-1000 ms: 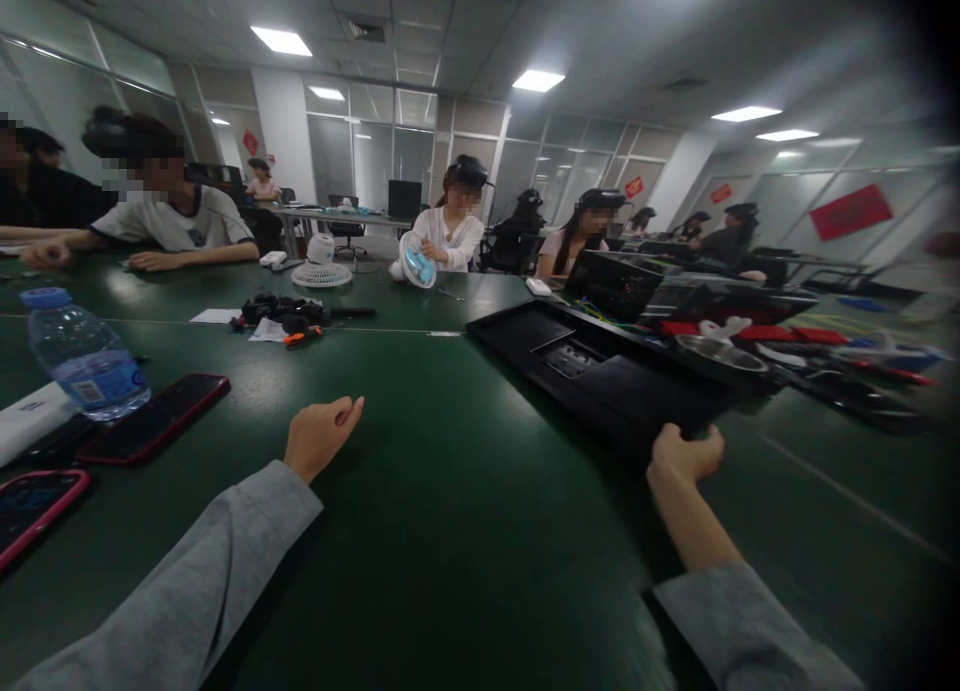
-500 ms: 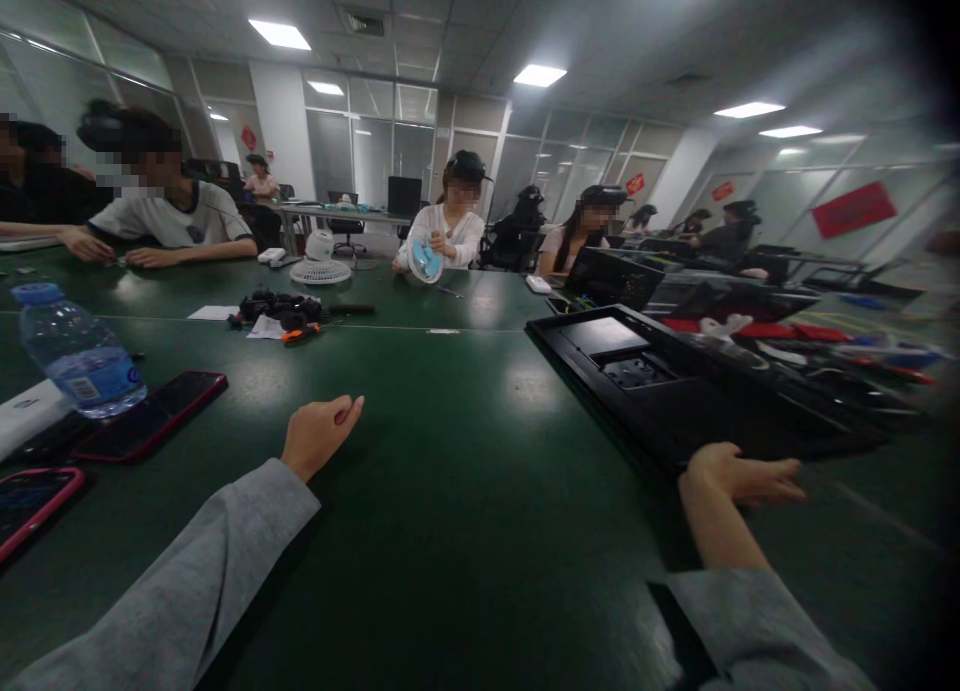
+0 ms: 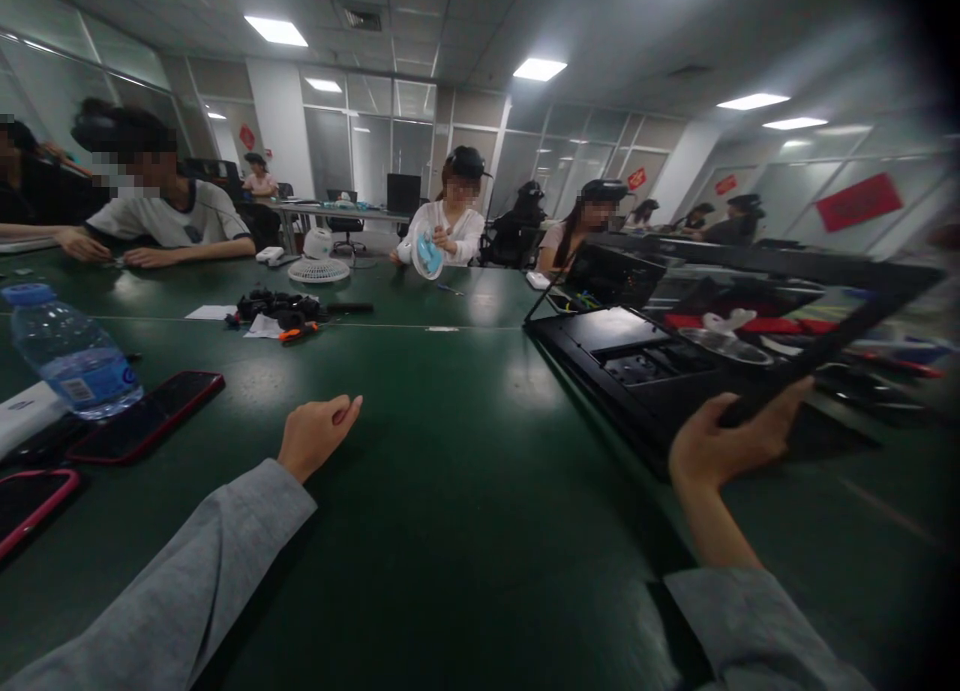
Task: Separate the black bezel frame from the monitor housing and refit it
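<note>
My right hand [image 3: 731, 441] grips the near edge of a black rectangular frame [image 3: 847, 346], thumb on the inner side and fingers around the outside. This frame is tilted up at an angle, its far left corner low beside a flat black panel [image 3: 645, 396] with a recessed middle section. Whether frame and panel are joined at that side I cannot tell. My left hand [image 3: 319, 436] rests on the green table [image 3: 465, 491] with its fingers curled in a loose fist, apart from the panel. Nothing shows in it.
On the left stand a water bottle [image 3: 75, 356] and two red-edged phones, one a dark phone [image 3: 154, 416]. Black parts with an orange piece [image 3: 298, 333] lie mid-table. A person opposite holds a white-and-blue fan part [image 3: 427, 256]. Cluttered tools and red items [image 3: 810, 333] lie beyond the panel.
My right hand has raised the black frame off the panel, tilting its right side up. Before, the frame lay flat over it. My left hand has stayed in place.
</note>
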Demonstrator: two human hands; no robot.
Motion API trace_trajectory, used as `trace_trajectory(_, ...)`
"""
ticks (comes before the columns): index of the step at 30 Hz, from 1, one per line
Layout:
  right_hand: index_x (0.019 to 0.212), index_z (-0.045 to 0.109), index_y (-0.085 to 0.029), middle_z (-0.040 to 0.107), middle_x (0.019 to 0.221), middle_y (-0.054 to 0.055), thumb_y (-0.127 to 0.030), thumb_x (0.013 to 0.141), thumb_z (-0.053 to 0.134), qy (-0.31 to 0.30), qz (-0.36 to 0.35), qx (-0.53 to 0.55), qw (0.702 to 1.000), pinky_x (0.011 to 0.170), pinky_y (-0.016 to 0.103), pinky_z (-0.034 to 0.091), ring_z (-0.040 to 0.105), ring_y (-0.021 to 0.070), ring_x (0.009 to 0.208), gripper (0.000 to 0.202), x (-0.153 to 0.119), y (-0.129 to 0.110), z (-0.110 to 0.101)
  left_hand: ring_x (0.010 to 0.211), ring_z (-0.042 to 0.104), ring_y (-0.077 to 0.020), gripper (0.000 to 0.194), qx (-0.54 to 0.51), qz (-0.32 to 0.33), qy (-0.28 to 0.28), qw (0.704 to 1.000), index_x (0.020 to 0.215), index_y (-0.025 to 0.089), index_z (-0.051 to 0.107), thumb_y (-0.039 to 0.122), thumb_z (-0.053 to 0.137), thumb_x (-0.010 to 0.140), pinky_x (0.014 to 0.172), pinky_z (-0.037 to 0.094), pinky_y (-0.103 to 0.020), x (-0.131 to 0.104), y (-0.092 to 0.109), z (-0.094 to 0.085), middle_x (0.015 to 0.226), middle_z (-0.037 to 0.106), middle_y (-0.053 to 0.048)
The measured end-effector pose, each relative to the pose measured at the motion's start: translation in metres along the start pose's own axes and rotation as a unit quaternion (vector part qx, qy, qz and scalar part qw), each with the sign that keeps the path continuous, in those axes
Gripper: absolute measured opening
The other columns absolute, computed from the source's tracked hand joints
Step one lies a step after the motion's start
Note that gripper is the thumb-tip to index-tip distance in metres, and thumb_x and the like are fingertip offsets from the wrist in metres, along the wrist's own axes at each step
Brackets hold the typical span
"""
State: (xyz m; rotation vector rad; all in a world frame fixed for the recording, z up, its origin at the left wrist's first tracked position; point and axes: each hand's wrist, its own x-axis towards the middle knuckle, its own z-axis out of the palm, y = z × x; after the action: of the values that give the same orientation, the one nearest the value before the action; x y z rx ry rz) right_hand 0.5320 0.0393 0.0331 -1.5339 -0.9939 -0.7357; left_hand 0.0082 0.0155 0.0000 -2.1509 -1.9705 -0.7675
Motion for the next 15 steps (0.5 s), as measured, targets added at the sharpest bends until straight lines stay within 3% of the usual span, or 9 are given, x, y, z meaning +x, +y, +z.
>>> trace_trajectory(6, 0.155, 0.025, -0.002, 0.041, 0.151, 0.025, -0.035, 0.094, 0.04, -0.077, -0.094, -0.016, 0.992, 0.108, 0.047, 0.038, 0.045, 0.0334, 0.136, 0.071, -0.004, -0.022, 0.004, 0.05, 0.035, -0.0129, 0.05, 0.016, -0.006, 0.007, 1.0, 0.06, 0.021, 0.042, 0.056, 0.035, 0.095, 0.056, 0.018, -0.028, 0.0, -0.001, 0.002, 0.054, 0.043, 0.001)
trace_trajectory(11, 0.156, 0.025, -0.007, 0.039, 0.153, 0.022, -0.035, 0.093, 0.044, -0.018, -0.148, 0.048, 0.988, 0.105, 0.046, 0.042, 0.047, 0.0333, 0.135, 0.071, -0.006, -0.025, 0.006, 0.052, 0.041, -0.014, 0.05, 0.009, -0.034, 0.028, 0.999, 0.061, 0.021, 0.047, 0.056, 0.037, 0.096, 0.055, 0.021, -0.028, 0.0, 0.001, 0.0, 0.056, 0.047, 0.001)
trace_trajectory(13, 0.156, 0.026, -0.01, 0.051, 0.144, 0.022, -0.037, 0.094, 0.045, -0.026, -0.12, 0.065, 0.99, 0.097, 0.044, 0.049, 0.059, 0.0319, 0.121, 0.071, -0.007, -0.031, 0.004, 0.056, 0.046, -0.015, 0.047, -0.011, -0.039, 0.058, 0.997, 0.065, 0.021, 0.051, 0.054, 0.038, 0.096, 0.055, 0.026, -0.028, 0.001, 0.0, -0.001, 0.061, 0.052, 0.0)
trace_trajectory(15, 0.156, 0.026, -0.011, 0.07, 0.11, 0.016, -0.039, 0.094, 0.044, -0.067, -0.077, 0.084, 0.991, 0.081, 0.039, 0.054, 0.07, 0.0252, 0.087, 0.07, -0.009, -0.04, 0.001, 0.068, 0.055, -0.0174, 0.04, -0.04, -0.019, 0.109, 0.993, 0.075, 0.021, 0.057, 0.05, 0.04, 0.097, 0.062, 0.036, -0.029, 0.004, -0.002, 0.0, 0.073, 0.059, -0.002)
